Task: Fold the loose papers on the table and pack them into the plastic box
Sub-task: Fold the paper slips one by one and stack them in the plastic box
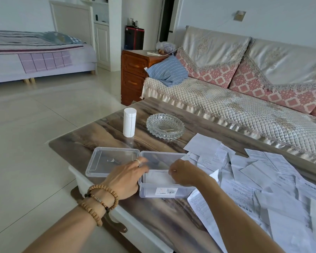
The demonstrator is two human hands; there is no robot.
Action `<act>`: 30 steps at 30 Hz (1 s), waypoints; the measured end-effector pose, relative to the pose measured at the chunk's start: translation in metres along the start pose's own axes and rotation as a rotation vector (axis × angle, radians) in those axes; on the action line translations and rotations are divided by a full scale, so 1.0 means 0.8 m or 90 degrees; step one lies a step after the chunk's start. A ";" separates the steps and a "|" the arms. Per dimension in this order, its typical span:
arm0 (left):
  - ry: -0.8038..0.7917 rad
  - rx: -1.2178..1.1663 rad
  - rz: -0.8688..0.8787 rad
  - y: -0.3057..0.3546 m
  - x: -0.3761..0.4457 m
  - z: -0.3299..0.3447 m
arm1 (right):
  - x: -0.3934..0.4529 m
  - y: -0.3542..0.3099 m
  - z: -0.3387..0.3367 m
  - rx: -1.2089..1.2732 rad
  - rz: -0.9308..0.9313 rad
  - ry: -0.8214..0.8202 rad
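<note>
- Both hands are at the plastic box (165,192): the left hand (125,179) reaches over its left wall with fingers extended and looks to touch the left edge of the folded paper (158,178) inside, while the right hand (182,173) has its fingers curled down at that paper's right edge; whether they pinch it or only press it is hidden behind the knuckles.
- The table (102,136) has a glossy, wood-patterned top, so sheets will likely slide on it; its near edge and rounded corner lie just beside the box, leaving little margin there.
- The loose papers (263,181) lie in an overlapping heap to the right of the box, some reaching the table's near edge. They are thin, light and limp, some already creased; best lifted by a corner or free edge, one at a time, and flattened before folding.
- The box is clear, light and rigid, with low walls; a steadying hand on a wall should keep it from skidding.
- Its lid (112,161) lies flat, touching the box on the left, so open room that way is small.
- Farther back stand a glass dish (165,126), fragile, and a white roll (129,123), both well apart from the hands.
</note>
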State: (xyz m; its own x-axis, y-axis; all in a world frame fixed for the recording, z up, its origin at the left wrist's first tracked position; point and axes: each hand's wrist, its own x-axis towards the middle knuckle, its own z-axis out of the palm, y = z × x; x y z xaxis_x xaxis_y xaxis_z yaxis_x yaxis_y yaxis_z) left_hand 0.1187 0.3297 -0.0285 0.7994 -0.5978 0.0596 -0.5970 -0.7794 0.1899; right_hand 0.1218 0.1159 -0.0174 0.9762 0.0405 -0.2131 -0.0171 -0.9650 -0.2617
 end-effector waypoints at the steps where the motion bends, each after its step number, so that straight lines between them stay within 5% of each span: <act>1: -0.009 0.004 -0.001 0.002 -0.001 -0.002 | -0.007 -0.002 -0.003 0.032 -0.010 0.020; 5: 0.046 0.071 -0.041 0.010 -0.011 -0.023 | -0.062 0.003 -0.022 0.265 0.005 0.282; 9: 0.337 0.062 -0.009 0.060 -0.027 -0.036 | -0.140 0.054 -0.002 0.310 0.133 0.396; 11: 0.350 -0.016 0.035 0.117 -0.037 -0.016 | -0.183 0.093 0.026 0.284 0.221 0.390; 14: 0.160 -0.130 -0.087 0.195 -0.044 0.040 | -0.236 0.142 0.064 0.170 0.306 0.321; 19: 0.018 -0.342 -0.207 0.234 0.002 0.093 | -0.281 0.170 0.087 0.069 0.279 0.156; 24: 0.123 -0.647 -0.343 0.268 0.028 0.088 | -0.282 0.172 0.084 0.027 0.250 0.173; 30: 0.229 -0.806 -0.535 0.306 0.016 0.094 | -0.244 0.194 0.058 -0.088 0.232 0.245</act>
State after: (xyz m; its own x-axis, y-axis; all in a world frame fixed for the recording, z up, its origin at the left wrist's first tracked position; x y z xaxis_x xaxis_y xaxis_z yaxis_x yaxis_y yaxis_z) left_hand -0.0220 0.1174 -0.0550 0.9462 0.1311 -0.2959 0.3079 -0.0835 0.9477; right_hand -0.0815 -0.0296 -0.0597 0.9216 -0.3751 0.0992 -0.3654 -0.9251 -0.1036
